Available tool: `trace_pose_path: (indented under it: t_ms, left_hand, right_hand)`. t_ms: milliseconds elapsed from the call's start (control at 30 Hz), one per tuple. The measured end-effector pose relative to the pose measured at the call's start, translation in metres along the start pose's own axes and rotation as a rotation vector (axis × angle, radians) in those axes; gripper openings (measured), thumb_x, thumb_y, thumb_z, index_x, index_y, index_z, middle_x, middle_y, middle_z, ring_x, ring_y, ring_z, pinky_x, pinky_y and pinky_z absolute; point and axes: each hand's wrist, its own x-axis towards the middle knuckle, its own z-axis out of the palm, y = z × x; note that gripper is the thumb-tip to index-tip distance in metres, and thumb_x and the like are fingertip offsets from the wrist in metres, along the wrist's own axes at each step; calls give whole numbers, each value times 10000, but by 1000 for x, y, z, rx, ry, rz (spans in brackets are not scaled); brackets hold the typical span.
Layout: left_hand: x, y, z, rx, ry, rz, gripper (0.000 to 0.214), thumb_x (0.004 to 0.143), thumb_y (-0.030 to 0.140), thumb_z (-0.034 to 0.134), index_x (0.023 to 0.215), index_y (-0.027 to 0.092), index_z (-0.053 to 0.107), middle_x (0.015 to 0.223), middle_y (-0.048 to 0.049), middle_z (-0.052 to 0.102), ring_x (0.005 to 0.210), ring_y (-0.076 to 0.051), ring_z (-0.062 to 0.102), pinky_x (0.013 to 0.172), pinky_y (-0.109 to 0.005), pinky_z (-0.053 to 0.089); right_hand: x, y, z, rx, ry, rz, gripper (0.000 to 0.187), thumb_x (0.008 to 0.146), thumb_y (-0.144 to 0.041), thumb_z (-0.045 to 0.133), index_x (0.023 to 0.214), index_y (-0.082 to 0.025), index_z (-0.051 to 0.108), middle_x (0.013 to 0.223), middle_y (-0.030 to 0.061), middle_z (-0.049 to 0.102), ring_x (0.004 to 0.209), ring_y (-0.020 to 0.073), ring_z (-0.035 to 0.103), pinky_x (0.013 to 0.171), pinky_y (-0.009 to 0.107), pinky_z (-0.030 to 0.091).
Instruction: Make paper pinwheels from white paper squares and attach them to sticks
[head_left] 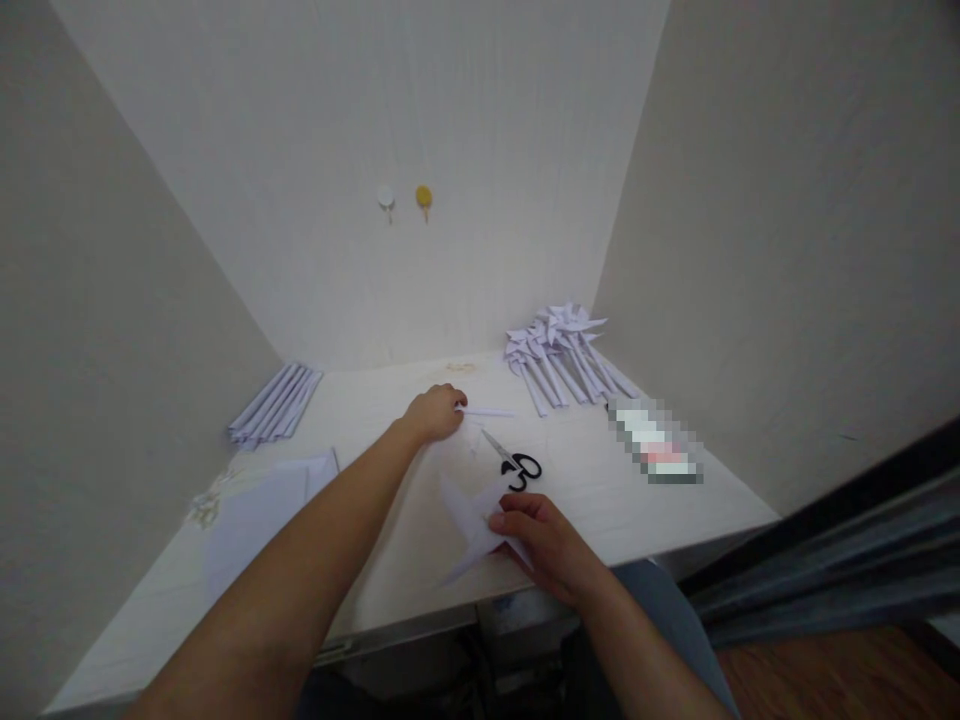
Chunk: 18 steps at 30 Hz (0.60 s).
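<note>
My left hand (pixel 439 413) reaches to the middle of the table, its fingers closed on the near end of a thin white paper stick (pixel 491 412) that points right. Close to the front edge, my right hand (pixel 547 540) pinches a white paper pinwheel (pixel 471 520) between thumb and fingers, its pointed blades spread out to the left. Between the two hands lies a pair of scissors (pixel 514 462) with black handles, blades toward the back left. A small scrap of paper (pixel 477 440) seems to lie beside the blade tips.
Finished paper pinwheels on sticks (pixel 562 350) are piled at the back right. Several rolled paper sticks (pixel 277 403) lie at the back left. Paper sheets (pixel 251 520) rest at the left, partly behind my forearm. A blurred-out phone-like object (pixel 652 440) lies at the right. Walls enclose three sides.
</note>
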Motion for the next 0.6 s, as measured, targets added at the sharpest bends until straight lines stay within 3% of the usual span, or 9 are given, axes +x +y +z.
trace_pose_path:
  t_ms: [133, 267, 333, 433, 533, 600]
  left_hand:
    - [3, 0, -10, -31, 21, -76, 370, 1007, 361, 675, 1334, 190, 643, 1360, -121, 658, 1135, -269, 687, 948, -488, 606]
    - [-18, -7, -43, -90, 164, -218, 332, 1026, 372, 636, 1280, 160, 648, 1193, -99, 711, 1002, -236, 713, 877, -443, 612]
    - [-42, -9, -60, -124, 251, -265, 356, 1070, 322, 466, 1306, 95, 605, 992, -104, 727, 865, -237, 707, 798, -403, 593]
    - [-94, -4, -76, -177, 311, -253, 469, 1060, 461, 383, 1370, 173, 586, 890, -42, 724, 798, -234, 700, 728, -350, 575]
    - [-149, 11, -75, -358, 319, -125, 564, 1032, 601, 364, 1326, 245, 687, 1046, -47, 790, 987, -265, 739, 913, -371, 587]
    - [-177, 21, -67, -438, 278, -69, 520, 1003, 622, 457, 1246, 271, 755, 1184, -35, 804, 1146, -281, 727, 1055, -374, 545]
  right_hand:
    - [3, 4, -3, 21, -18, -12, 248, 654, -371, 898, 751, -176, 780, 721, 19, 744, 703, 175, 669, 721, 299, 520]
    - [6, 6, -2, 30, -7, -33, 250, 638, -375, 903, 716, -178, 769, 726, 18, 740, 686, 168, 661, 708, 302, 529]
    - [7, 4, -2, 28, -3, -43, 266, 632, -393, 904, 698, -174, 768, 723, 24, 737, 673, 166, 653, 698, 307, 536]
    - [8, 2, -2, 25, -2, -59, 276, 639, -409, 906, 698, -174, 772, 729, 26, 735, 688, 171, 658, 700, 316, 551]
    - [9, 3, -2, 15, 3, -78, 278, 648, -409, 912, 694, -174, 770, 750, 27, 744, 706, 173, 662, 701, 316, 565]
    - [10, 5, -2, -1, 10, -91, 287, 659, -418, 911, 708, -167, 780, 770, 35, 759, 714, 173, 663, 698, 315, 573]
